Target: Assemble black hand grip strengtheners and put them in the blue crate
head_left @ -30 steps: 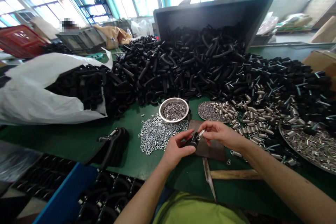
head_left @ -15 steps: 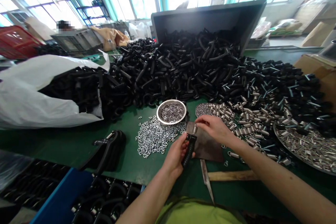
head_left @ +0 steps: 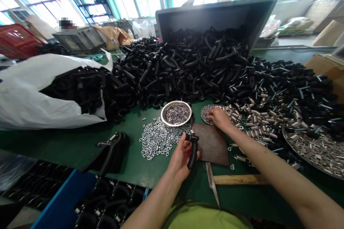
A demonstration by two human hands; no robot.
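My left hand [head_left: 179,161] is wrapped round a curved black plastic handle [head_left: 193,152], held upright over the table. A small bit of shiny metal shows at the handle's top end. My right hand [head_left: 220,118] reaches into a shallow dish [head_left: 205,111] of tiny metal parts, fingertips pressed together among them. Whatever they pinch is too small to make out. Below and between the hands lies a flat dark metal plate [head_left: 213,146]. Coiled metal springs [head_left: 258,130] lie in a loose heap right of the right hand.
A steel bowl [head_left: 163,117] of small metal pieces stands behind loose nuts [head_left: 156,139]. A hammer [head_left: 239,179] lies near me. Black handles [head_left: 182,68] pile up before a grey bin [head_left: 215,14]. A white sack [head_left: 32,96], a pin tray [head_left: 317,150] and a blue-edged crate [head_left: 64,200] flank them.
My right hand has left the spring at the handle's top and moved up and right into the small dish. My left hand keeps the handle, now turned slightly.
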